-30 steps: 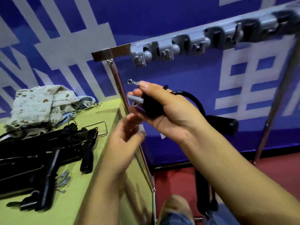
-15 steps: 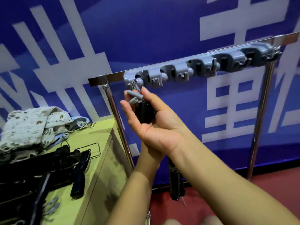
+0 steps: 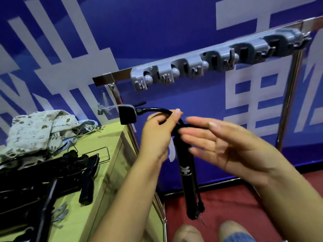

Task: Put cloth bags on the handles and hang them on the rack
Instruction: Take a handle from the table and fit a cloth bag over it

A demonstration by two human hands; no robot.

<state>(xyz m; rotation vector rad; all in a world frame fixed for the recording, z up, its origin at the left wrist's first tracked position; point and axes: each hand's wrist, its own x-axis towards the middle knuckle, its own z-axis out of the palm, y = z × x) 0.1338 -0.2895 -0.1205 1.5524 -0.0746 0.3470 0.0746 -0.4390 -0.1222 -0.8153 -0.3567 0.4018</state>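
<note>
Black handle [image 3: 187, 173] held in front of the rack [image 3: 201, 66], below its grey hook strip; long axis close to vertical, lower end pointing down at the red floor [image 3: 244, 203], upper end curving over into a black hose that runs left and ends in a square black block [image 3: 127, 114] with a blurred white tag beside it. White logo visible partway down the shaft. Thin black strands hanging beside the lower end, too fine to make out.

Left hand [image 3: 158, 135] raised from lower centre, forearm angled up and right, grip closed round the curved hose just above the shaft, thumb tip showing on top. Right hand [image 3: 227, 145] entering from the lower right, palm turned toward the camera, fingers [image 3: 197, 137] straight and spread, pointing left at the handle; grip open, holding nothing; motion-blurred, so contact with the handle cannot be told.

Yellow surface [image 3: 97, 180] at the left, carrying a pile of more black handles [image 3: 52, 173] cut off by the left edge, and behind them crumpled cloth bags [image 3: 40, 130] in a pale leaf print. Rack's far right end blurred and dark. Two knees at the bottom edge, cut off.
</note>
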